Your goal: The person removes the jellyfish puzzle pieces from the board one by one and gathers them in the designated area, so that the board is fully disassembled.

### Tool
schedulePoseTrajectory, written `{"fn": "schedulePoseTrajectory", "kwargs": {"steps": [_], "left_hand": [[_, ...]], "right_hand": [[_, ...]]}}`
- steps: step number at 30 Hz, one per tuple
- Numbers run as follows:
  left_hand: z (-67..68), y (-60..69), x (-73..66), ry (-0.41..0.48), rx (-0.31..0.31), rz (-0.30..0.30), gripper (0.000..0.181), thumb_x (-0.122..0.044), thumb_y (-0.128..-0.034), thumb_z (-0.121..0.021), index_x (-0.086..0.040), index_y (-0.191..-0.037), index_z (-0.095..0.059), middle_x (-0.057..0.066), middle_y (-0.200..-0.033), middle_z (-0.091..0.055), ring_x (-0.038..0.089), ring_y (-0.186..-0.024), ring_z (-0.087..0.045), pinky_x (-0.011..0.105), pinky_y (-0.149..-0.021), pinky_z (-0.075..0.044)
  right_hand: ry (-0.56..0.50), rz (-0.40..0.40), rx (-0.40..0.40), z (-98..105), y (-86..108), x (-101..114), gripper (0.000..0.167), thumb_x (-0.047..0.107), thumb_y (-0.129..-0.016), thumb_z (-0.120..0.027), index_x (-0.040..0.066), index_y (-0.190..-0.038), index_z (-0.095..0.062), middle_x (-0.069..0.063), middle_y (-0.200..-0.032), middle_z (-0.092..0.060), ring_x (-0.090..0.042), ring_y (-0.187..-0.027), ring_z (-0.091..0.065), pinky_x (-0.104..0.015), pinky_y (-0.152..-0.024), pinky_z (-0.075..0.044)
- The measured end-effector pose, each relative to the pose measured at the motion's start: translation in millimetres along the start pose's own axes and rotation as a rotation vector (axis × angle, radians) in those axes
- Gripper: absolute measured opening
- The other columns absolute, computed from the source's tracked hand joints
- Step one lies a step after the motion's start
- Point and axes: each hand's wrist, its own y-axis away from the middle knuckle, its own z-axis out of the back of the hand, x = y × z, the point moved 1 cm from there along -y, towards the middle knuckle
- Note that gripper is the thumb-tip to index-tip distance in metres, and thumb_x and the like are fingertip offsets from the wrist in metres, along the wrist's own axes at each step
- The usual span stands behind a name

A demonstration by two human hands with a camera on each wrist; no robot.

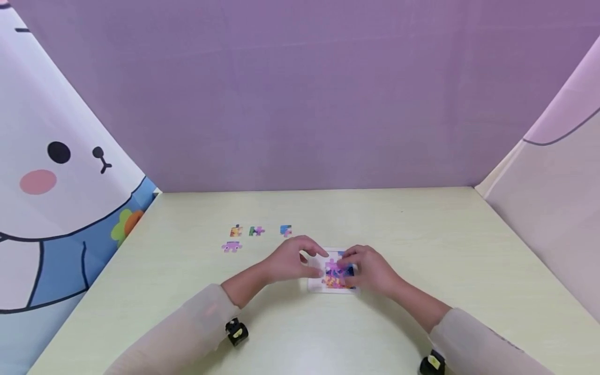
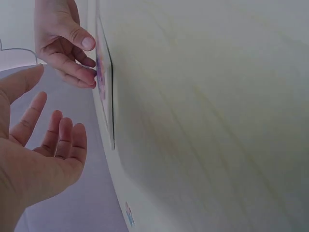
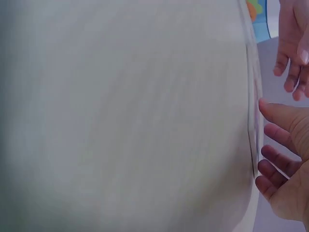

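A white puzzle board (image 1: 316,285) lies flat on the table, with joined pink, blue and orange pieces (image 1: 334,276) in its middle and right part. My left hand (image 1: 292,259) hovers over the board's left edge, fingers apart and holding nothing; in the left wrist view this hand (image 2: 46,154) hangs above the surface with loosely bent fingers. My right hand (image 1: 372,271) is over the board's right side, its fingertips at the pieces. The right wrist view shows that hand (image 3: 289,159) with thumb and fingers spread along the board's edge; whether they touch a piece cannot be told.
Several loose puzzle pieces lie left of the board: an orange one (image 1: 236,231), a green and pink one (image 1: 257,230), a blue and pink one (image 1: 286,230) and a pink one (image 1: 232,247). A purple cloth (image 1: 319,104) stands behind the table (image 1: 197,219).
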Motion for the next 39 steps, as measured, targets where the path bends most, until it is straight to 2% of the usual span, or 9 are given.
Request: {"fn": "schedulePoseTrajectory", "kwargs": {"steps": [8, 15, 21, 28, 34, 39], "left_hand": [[-6.7, -9.1, 5.5, -0.099, 0.034, 0.016, 0.035, -0.01, -0.0774, -0.083, -0.01, -0.111, -0.074, -0.001, -0.11, -0.062, 0.02, -0.101, -0.056, 0.036, -0.086, -0.05], [-10.2, -19.9, 9.3, -0.235, 0.089, 0.014, 0.037, -0.009, -0.0749, -0.084, -0.009, -0.111, -0.075, 0.003, -0.107, -0.066, 0.018, -0.095, -0.058, 0.026, -0.078, -0.049], [-12.0, -25.5, 8.8, -0.315, 0.119, 0.019, 0.041, -0.009, -0.073, -0.085, -0.008, -0.113, -0.074, 0.003, -0.106, -0.067, 0.016, -0.094, -0.058, 0.025, -0.078, -0.048], [-15.7, -30.4, 10.1, -0.412, 0.146, 0.008, 0.047, -0.014, -0.0709, -0.087, -0.007, -0.115, -0.073, 0.001, -0.096, -0.06, 0.013, -0.085, -0.051, 0.023, -0.073, -0.043], [-17.1, -32.4, 12.1, -0.424, 0.149, 0.008, 0.049, -0.015, -0.0717, -0.087, -0.006, -0.117, -0.071, -0.001, -0.094, -0.058, 0.012, -0.084, -0.049, 0.022, -0.073, -0.042], [-17.5, -32.4, 11.9, -0.428, 0.158, 0.011, 0.044, -0.016, -0.0726, -0.087, -0.008, -0.114, -0.074, -0.001, -0.094, -0.058, 0.014, -0.087, -0.05, 0.023, -0.074, -0.042]], "right_hand": [[-0.038, -0.024, -0.025, -3, 4.3, 0, 0.038, 0.017, -0.073, -0.087, 0.003, -0.107, -0.076, -0.004, -0.112, -0.064, -0.026, -0.107, -0.054, -0.044, -0.089, -0.045], [-0.035, -0.022, -0.019, -3, 3.4, 0, 0.038, 0.013, -0.073, -0.086, 0.001, -0.107, -0.075, -0.006, -0.114, -0.064, -0.028, -0.11, -0.053, -0.045, -0.092, -0.044], [-0.023, -0.03, -0.007, -3, 2.4, 2, 0.038, 0.012, -0.073, -0.086, 0.001, -0.107, -0.074, -0.007, -0.115, -0.063, -0.028, -0.111, -0.053, -0.045, -0.093, -0.044], [0.011, -0.01, -0.007, -3, 1.1, 2, 0.039, 0.013, -0.072, -0.087, -0.001, -0.107, -0.074, -0.008, -0.116, -0.062, -0.03, -0.111, -0.053, -0.047, -0.096, -0.044], [0.038, 0.031, -0.021, -2, 1.2, 2, 0.042, 0.016, -0.071, -0.088, -0.001, -0.106, -0.074, -0.009, -0.114, -0.063, -0.032, -0.11, -0.055, -0.048, -0.096, -0.044], [0.023, 0.037, -0.026, -3, 1.5, 0, 0.041, 0.017, -0.071, -0.088, -0.001, -0.105, -0.075, -0.009, -0.112, -0.064, -0.031, -0.109, -0.056, -0.049, -0.094, -0.045]]}}
